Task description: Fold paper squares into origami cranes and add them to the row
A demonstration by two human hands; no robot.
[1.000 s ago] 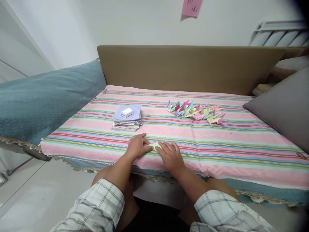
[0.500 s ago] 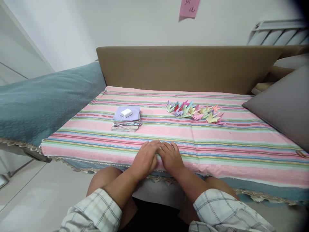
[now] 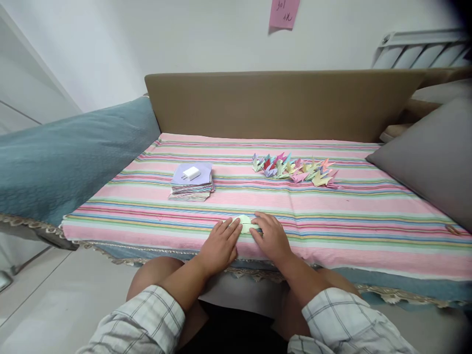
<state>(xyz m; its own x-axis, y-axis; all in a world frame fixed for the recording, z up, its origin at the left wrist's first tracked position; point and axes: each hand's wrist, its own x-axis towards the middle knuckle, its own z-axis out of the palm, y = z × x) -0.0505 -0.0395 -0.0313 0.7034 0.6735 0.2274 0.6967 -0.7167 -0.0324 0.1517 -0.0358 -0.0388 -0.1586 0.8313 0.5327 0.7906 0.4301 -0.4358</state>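
A small pale green folded paper (image 3: 245,225) lies on the striped cloth in front of me, with a dark crease line or slit across its middle. My left hand (image 3: 220,246) lies flat over its left end, fingers stretched out and pressing down. At the right end, my right hand (image 3: 272,237) has its thumb and bent fingers on the paper, which runs in between them. Both palms face down, and the paper's ends are partly hidden under the fingers.
Beyond my left hand stands a stack of square papers (image 3: 191,191) with a white plug adapter (image 3: 191,173) on top. Several colourful paper cranes (image 3: 295,169) sit in a cluster farther back right. A grey cushion (image 3: 431,152) leans at the right.
My left hand first moved right over the paper, covering it beside my right hand. Now the hands have drawn apart, and the paper shows wider between them than before.
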